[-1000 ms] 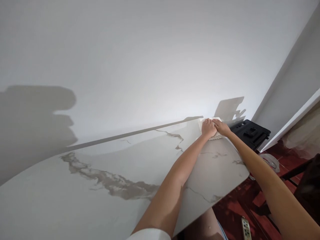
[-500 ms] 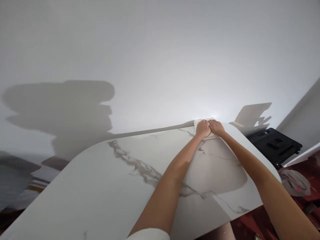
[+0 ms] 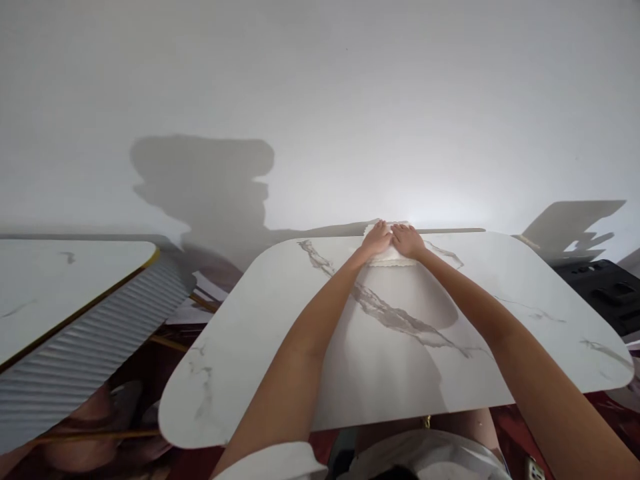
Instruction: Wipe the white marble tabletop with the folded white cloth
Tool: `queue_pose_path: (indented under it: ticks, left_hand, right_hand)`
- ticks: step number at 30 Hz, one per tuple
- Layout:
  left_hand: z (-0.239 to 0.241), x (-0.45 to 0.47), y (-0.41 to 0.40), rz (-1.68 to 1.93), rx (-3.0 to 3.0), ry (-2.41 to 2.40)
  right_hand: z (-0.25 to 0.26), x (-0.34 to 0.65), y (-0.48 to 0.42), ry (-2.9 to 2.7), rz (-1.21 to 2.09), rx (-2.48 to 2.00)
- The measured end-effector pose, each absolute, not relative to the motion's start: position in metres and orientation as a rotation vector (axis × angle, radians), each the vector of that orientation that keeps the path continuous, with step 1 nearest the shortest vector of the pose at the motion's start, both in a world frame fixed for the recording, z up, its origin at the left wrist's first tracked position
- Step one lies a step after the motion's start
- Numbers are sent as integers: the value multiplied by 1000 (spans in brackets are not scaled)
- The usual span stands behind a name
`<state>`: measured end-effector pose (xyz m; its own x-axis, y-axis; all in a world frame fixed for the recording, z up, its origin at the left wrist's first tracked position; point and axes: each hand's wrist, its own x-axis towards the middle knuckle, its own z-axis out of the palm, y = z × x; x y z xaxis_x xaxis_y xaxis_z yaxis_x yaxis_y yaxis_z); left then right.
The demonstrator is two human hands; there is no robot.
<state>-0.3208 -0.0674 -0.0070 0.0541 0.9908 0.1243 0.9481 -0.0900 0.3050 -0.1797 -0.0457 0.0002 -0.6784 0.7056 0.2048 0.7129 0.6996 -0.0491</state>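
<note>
A white cloth (image 3: 393,259) with a scalloped edge lies on the far edge of a white marble-patterned table (image 3: 235,347), close to the wall. My left hand (image 3: 378,238) presses down on the cloth's left part, fingers curled over it and pointing away from me. Beside it, almost touching, my right hand (image 3: 408,242) bears on the cloth's right part. Both arms stretch straight forward over the tabletop. The cloth's middle is partly hidden under the hands.
A second marble-topped table (image 3: 75,273) with a gold edge and ribbed grey side stands at left. A black case (image 3: 603,290) is at right, against the white wall (image 3: 320,120). The floor (image 3: 515,433) is red.
Both hands and the cloth have slid left along the table's far edge, from near its right corner towards the middle. The view has turned left, bringing in the second table.
</note>
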Motion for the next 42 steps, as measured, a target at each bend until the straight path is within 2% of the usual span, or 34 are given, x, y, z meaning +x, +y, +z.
queue_pose_path:
  ticks: [12,18,31,42]
  left_hand:
    - [-7,-519,-153,579,2223,2149]
    - [-13,-577,-205,496,2216,2241]
    - [-13,-557,-341,465,2209,2317]
    - [-23,-475,-445,482,2186,2439]
  right_hand:
    - [2,-372,-127,-2580,100,-1026]
    - [-7,-423,-176,-2509,90,-884]
    - [1,-396,-301,-2538,197,-807]
    - [2,-317,-379,-2622,289,-616]
